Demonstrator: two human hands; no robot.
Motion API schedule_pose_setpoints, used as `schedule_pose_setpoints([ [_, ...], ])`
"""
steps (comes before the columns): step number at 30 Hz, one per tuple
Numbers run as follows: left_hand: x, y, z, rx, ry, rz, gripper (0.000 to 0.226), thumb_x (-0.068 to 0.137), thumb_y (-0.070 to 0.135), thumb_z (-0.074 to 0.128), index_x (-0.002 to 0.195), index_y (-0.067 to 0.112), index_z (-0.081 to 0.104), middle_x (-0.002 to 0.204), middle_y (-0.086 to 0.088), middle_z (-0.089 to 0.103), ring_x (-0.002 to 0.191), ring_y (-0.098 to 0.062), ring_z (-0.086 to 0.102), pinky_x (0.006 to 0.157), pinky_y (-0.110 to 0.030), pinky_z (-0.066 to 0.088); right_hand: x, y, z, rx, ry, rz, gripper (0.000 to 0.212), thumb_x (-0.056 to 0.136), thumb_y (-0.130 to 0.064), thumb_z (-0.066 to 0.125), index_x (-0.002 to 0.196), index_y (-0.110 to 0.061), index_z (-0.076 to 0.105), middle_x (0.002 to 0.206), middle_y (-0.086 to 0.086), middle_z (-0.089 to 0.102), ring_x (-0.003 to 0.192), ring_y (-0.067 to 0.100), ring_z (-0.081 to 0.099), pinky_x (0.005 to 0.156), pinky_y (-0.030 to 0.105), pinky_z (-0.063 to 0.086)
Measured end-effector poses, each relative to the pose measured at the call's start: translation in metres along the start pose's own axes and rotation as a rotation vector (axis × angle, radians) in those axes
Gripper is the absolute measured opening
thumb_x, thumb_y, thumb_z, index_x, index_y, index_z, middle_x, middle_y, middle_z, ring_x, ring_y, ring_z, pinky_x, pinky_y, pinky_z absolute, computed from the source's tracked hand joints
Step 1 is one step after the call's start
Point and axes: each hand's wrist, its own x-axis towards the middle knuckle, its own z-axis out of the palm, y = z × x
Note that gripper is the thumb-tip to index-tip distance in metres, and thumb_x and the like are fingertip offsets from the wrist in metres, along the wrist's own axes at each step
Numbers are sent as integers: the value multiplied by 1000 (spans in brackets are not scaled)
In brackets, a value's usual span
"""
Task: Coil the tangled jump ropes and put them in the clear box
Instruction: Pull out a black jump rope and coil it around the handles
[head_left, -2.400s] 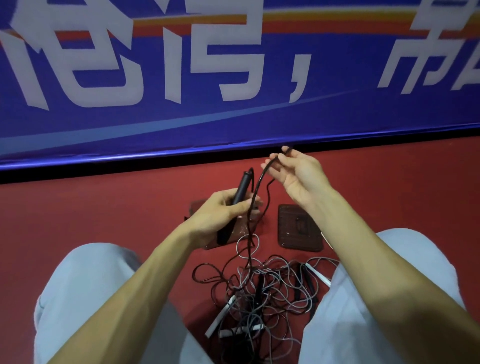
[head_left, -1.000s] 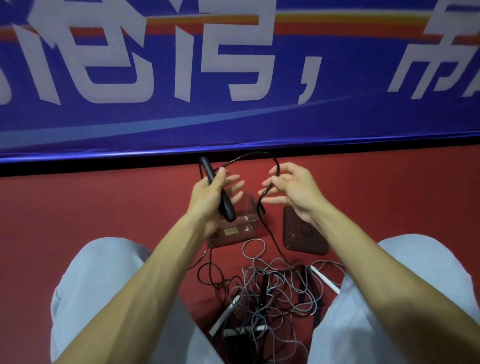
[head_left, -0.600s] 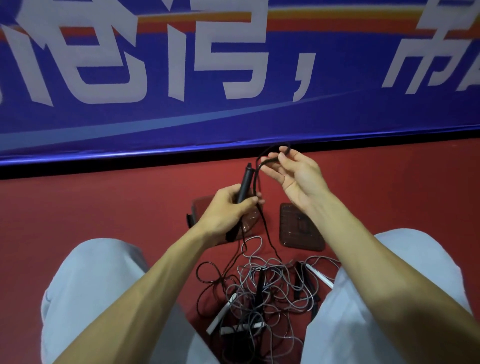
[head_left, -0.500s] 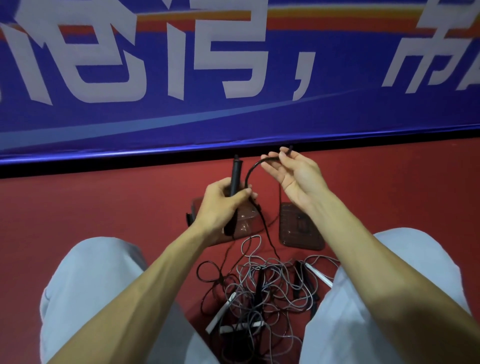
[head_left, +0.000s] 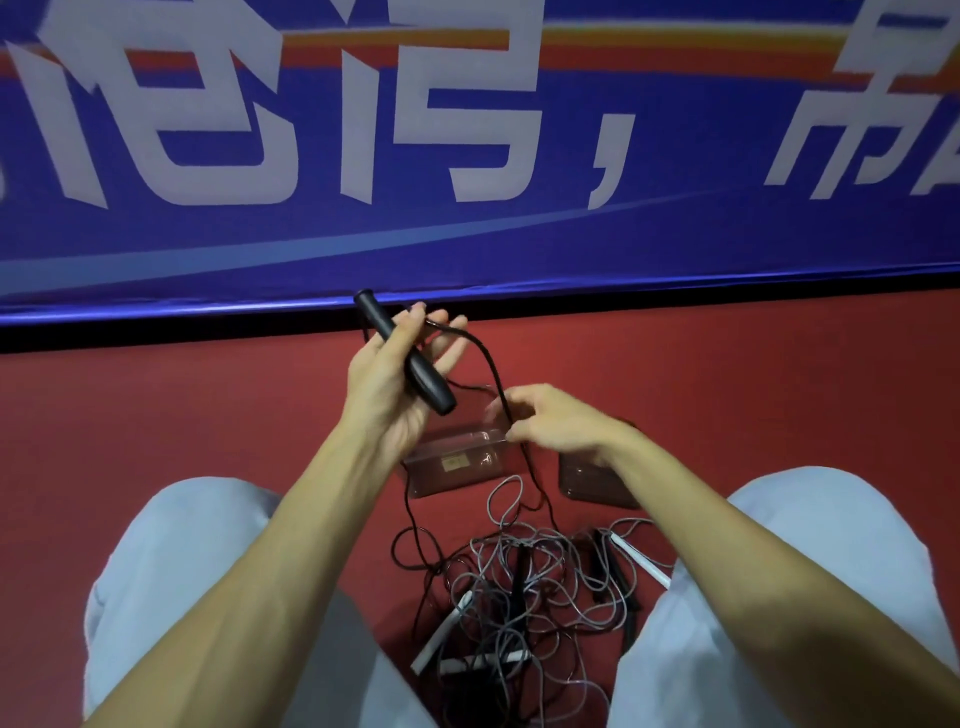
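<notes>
The left hand (head_left: 387, 387) gripped the black handle (head_left: 415, 364) above the clear box (head_left: 452, 467), and the right hand (head_left: 558, 423) pinched its black cord (head_left: 491, 366); each loop should probably be laid evenly against the handle. The cord ran into the tangled ropes (head_left: 524, 587) on the red floor (head_left: 208, 415), which could snag it. The lid (head_left: 592, 483) lay beside the box.

My left hand (head_left: 379, 397) grips a black handle (head_left: 428, 384); my right hand (head_left: 561, 423) pinches its black cord (head_left: 491, 364) over the clear box (head_left: 452, 470).
</notes>
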Motion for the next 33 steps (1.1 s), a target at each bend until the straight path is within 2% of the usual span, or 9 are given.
schedule_pose_setpoints([
  [4, 6, 13, -4, -125, 8, 27, 6, 97, 10, 55, 92, 6, 56, 75, -4, 68, 78, -19, 73, 70, -30, 59, 7, 14, 11, -340, 12, 29, 16, 94, -12, 55, 98, -18, 69, 109, 2, 70, 102, 18, 62, 87, 26, 46],
  [9, 11, 14, -12, -102, 101, 115, 10, 97, 11, 56, 100, 1, 53, 89, -13, 68, 81, -22, 73, 74, -33, 60, 7, 17, 9, -95, 282, 74, 18, 94, -4, 51, 89, -18, 59, 81, 1, 73, 77, 17, 69, 72, 41, 60],
  [14, 11, -1, -16, 77, 187, 113, 22, 98, 13, 55, 114, -2, 53, 113, -23, 65, 102, -30, 69, 82, -37, 60, 1, 7, 3, 27, 458, -18, 17, 94, -6, 53, 88, -21, 56, 75, 1, 72, 67, 15, 71, 68, 42, 60],
  [18, 9, -13, -17, 266, 167, 59, 15, 96, 6, 56, 111, 3, 56, 107, -17, 68, 94, -28, 70, 81, -36, 59, -5, -2, -5, 22, 539, -100, 21, 94, -8, 55, 82, -25, 54, 71, -1, 70, 59, 12, 69, 68, 36, 58],
  [22, 7, -29, -19, 621, 38, -46, 11, 91, 0, 61, 99, 8, 61, 98, -14, 69, 80, -20, 68, 74, -27, 57, -11, -17, -10, 335, 517, -150, 15, 94, -1, 53, 89, -15, 55, 73, 7, 69, 59, 20, 70, 60, 42, 58],
  [25, 4, -44, -24, 891, -160, -175, 15, 91, -2, 61, 104, 4, 64, 96, -12, 67, 80, -19, 66, 84, -32, 54, -14, -27, -15, 550, 548, -216, 18, 96, 2, 49, 89, -14, 51, 76, 9, 67, 58, 19, 70, 51, 31, 57],
  [27, 0, -51, -25, 1023, -269, -234, 20, 88, 10, 67, 106, 3, 65, 92, -13, 64, 82, -23, 60, 83, -40, 49, -16, -29, -22, 705, 595, -245, 16, 97, 2, 47, 90, -12, 50, 75, 8, 67, 59, 20, 70, 52, 31, 57],
  [29, -1, -56, -26, 1136, -342, -231, 28, 84, 23, 71, 105, 5, 66, 85, -10, 60, 78, -21, 53, 74, -37, 44, -16, -29, -30, 879, 603, -265, 13, 98, 0, 47, 90, -10, 50, 75, 8, 67, 63, 22, 71, 57, 35, 59],
  [33, -5, -63, -22, 1177, -398, -145, 22, 92, 19, 66, 104, 0, 63, 74, -7, 54, 65, -19, 49, 63, -29, 43, -16, -28, -36, 1138, 528, -241, 12, 100, -2, 44, 90, -7, 49, 73, 7, 69, 69, 23, 72, 62, 36, 59],
])
